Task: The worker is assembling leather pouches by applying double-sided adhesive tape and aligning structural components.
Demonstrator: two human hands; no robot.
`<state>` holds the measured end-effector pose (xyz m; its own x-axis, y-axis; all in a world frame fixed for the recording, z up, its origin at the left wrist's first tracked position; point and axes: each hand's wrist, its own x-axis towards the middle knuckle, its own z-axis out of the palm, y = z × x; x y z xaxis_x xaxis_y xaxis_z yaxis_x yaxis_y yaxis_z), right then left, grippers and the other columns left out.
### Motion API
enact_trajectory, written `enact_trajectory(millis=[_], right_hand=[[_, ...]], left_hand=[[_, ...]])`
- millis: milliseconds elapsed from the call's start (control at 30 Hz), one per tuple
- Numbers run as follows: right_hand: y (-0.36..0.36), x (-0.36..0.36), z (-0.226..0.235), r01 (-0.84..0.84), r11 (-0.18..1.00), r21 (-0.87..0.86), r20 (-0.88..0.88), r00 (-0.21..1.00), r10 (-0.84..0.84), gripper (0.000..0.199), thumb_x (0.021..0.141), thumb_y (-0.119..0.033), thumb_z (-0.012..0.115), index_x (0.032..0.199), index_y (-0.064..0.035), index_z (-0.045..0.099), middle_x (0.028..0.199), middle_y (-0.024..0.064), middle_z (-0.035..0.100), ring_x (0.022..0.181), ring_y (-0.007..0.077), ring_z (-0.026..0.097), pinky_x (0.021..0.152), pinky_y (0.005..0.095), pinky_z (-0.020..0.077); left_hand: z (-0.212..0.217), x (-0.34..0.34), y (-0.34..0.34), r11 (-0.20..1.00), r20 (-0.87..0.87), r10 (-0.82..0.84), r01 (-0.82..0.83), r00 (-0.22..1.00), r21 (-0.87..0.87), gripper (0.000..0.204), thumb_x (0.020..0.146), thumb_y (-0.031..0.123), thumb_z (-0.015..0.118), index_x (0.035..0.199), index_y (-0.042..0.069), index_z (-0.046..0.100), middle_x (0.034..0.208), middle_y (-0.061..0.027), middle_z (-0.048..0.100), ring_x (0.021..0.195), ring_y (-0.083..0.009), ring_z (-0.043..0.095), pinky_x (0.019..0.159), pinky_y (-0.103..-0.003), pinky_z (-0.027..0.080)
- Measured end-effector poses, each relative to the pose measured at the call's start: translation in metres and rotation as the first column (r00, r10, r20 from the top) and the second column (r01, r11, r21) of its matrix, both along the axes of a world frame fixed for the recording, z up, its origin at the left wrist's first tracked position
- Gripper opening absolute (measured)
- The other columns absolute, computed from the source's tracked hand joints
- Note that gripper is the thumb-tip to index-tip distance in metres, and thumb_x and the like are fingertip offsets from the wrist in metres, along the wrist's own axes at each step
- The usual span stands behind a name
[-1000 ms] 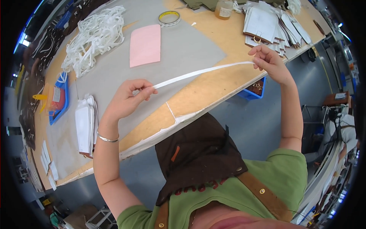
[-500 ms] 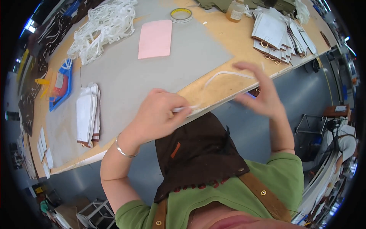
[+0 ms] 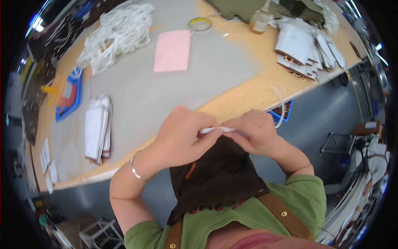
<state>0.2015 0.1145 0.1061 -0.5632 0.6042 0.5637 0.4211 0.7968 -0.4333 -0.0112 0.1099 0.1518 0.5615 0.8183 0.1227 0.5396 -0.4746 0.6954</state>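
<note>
In the head view, the change over the last second is in how the white strip (image 3: 213, 130) is held: it was drawn out taut between widely spread hands, then the right hand let go with its fingers spread apart, and now both hands have come together just beyond the bench edge, above the brown apron (image 3: 215, 186). The left hand (image 3: 182, 135) has its thumb and forefinger closed on the strip, which lies along the fingers and pokes out to their right; the right hand (image 3: 258, 129) is pinched onto the same short stretch, its fingers nearly meeting the left ones. A free length of the strip curves up in a blurred loop beyond the right fingers, near the blue bin (image 3: 289, 111) below the bench edge. This suggests the work has gone from stretching the strip to handling one small part of it close up, though what the fingertips are doing there is too small to tell. Ahead of the fingers, on the bench (image 3: 232, 99), the pink pad (image 3: 172, 50) lies untouched, with the tape roll (image 3: 200, 19) beyond it; the heap of white strips (image 3: 118, 33) is farther off to their left, and the bundle of white pieces (image 3: 97, 128) is well apart on that side, nearer the edge.
</note>
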Motion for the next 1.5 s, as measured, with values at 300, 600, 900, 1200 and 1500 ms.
enact_trajectory(millis=[300, 600, 900, 1200, 1500], right_hand=[[-0.021, 0.025, -0.01, 0.129, 0.992, -0.015, -0.034, 0.991, -0.13, 0.017, 0.077, -0.015, 0.066, 0.093, -0.0113, 0.064, 0.075, 0.0026, 0.062, 0.064, 0.02, 0.059, 0.057, 0.0291, 0.0467], [-0.033, 0.037, -0.023, 0.078, 0.876, -0.475, 0.03, 0.997, -0.073, 0.01, 0.085, -0.018, 0.056, 0.092, -0.0094, 0.056, 0.07, 0.003, 0.061, 0.062, 0.0205, 0.059, 0.057, 0.0304, 0.0462], [-0.037, 0.038, -0.052, -0.218, 0.693, -0.687, -0.392, 0.914, -0.101, 0.013, 0.086, -0.013, 0.055, 0.091, -0.0016, 0.053, 0.076, 0.0042, 0.057, 0.066, 0.0125, 0.053, 0.06, 0.0284, 0.0446], [-0.053, 0.044, -0.057, -0.347, 0.52, -0.78, -0.495, 0.851, -0.175, 0.012, 0.084, -0.013, 0.058, 0.087, -0.0027, 0.054, 0.075, 0.002, 0.057, 0.067, 0.0083, 0.053, 0.06, 0.0249, 0.044], [-0.074, 0.055, -0.067, -0.291, 0.539, -0.791, -0.457, 0.866, -0.203, 0.014, 0.081, -0.016, 0.062, 0.088, -0.0036, 0.06, 0.069, 0.0004, 0.059, 0.062, 0.0074, 0.053, 0.057, 0.0235, 0.0436]], left_hand=[[-0.005, 0.028, 0.01, 0.964, 0.052, -0.101, 0.11, 0.994, -0.242, 0.014, 0.073, 0.012, 0.063, 0.06, 0.006, 0.06, 0.054, -0.0068, 0.053, 0.051, -0.0234, 0.051, 0.06, -0.032, 0.037], [-0.047, -0.024, 0.084, 0.961, 0.008, 0.169, -0.163, 0.986, -0.222, 0.036, 0.075, 0.019, 0.066, 0.108, 0.006, 0.057, 0.099, -0.0132, 0.06, 0.09, -0.0247, 0.055, 0.085, -0.035, 0.038], [-0.098, -0.104, 0.196, 0.641, -0.502, 0.722, -0.734, 0.477, 0.224, 0.085, 0.067, 0.056, 0.065, 0.132, 0.008, 0.036, 0.128, -0.0242, 0.042, 0.12, -0.0366, 0.039, 0.1, -0.045, 0.031], [-0.121, -0.126, 0.223, 0.605, -0.116, 0.738, -0.729, 0.664, -0.32, 0.086, 0.06, 0.023, 0.081, 0.121, -0.017, 0.036, 0.114, -0.028, 0.051, 0.095, -0.0291, 0.058, 0.077, -0.035, 0.049], [-0.117, -0.096, 0.226, 0.646, -0.137, 0.682, -0.679, 0.719, -0.349, 0.069, 0.064, 0.015, 0.08, 0.111, -0.02, 0.044, 0.108, -0.0222, 0.057, 0.091, -0.0264, 0.059, 0.075, -0.033, 0.05]])
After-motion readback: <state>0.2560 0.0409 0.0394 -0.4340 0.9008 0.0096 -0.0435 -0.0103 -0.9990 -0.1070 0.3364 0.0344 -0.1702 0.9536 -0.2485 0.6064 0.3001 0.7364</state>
